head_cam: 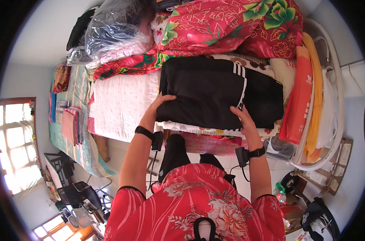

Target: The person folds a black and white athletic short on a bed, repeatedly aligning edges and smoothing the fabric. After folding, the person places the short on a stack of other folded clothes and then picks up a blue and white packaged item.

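A folded black garment with three white stripes (pixel 200 93) lies on the bedding in front of me. My left hand (pixel 162 102) grips its lower left edge, thumb on top and fingers hidden beneath. At the striped right edge, my right hand (pixel 244 119) grips it in the same way, with the thumb on the cloth. Another piece of black cloth (pixel 263 99) lies flat to the right, partly under the striped one; I cannot tell whether they are joined.
White dotted bedding (pixel 125 105) lies left of the garment. Behind it spreads a red floral blanket (pixel 206 33), beside clothes in a clear plastic bag (pixel 116 33). Red and yellow bags (pixel 297 96) hang over the white bed rail (pixel 340 90). Folded cloths (pixel 71 126) sit far left.
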The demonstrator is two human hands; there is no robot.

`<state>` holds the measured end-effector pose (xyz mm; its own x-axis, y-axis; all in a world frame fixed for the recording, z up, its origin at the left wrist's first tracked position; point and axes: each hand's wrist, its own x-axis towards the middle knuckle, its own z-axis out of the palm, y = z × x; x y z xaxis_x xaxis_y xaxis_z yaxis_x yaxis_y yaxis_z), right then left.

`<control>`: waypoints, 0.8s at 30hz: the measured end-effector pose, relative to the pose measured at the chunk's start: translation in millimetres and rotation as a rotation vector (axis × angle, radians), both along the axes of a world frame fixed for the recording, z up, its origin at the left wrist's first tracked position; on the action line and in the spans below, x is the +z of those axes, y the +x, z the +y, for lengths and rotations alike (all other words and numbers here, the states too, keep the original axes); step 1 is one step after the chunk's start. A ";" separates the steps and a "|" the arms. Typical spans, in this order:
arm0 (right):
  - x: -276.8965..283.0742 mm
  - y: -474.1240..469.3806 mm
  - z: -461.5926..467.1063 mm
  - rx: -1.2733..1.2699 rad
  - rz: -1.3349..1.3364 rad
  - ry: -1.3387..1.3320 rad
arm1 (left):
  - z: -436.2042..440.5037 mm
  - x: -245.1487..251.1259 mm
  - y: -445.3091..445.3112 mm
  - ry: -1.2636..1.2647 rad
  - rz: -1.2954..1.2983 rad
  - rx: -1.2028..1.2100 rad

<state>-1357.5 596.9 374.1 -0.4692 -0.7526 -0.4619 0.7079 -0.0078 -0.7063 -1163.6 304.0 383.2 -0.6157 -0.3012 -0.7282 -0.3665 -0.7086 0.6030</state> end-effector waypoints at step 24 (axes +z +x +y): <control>46.4 14.5 9.7 -0.059 0.117 0.020 | 12.7 43.0 9.9 -0.201 0.180 -0.066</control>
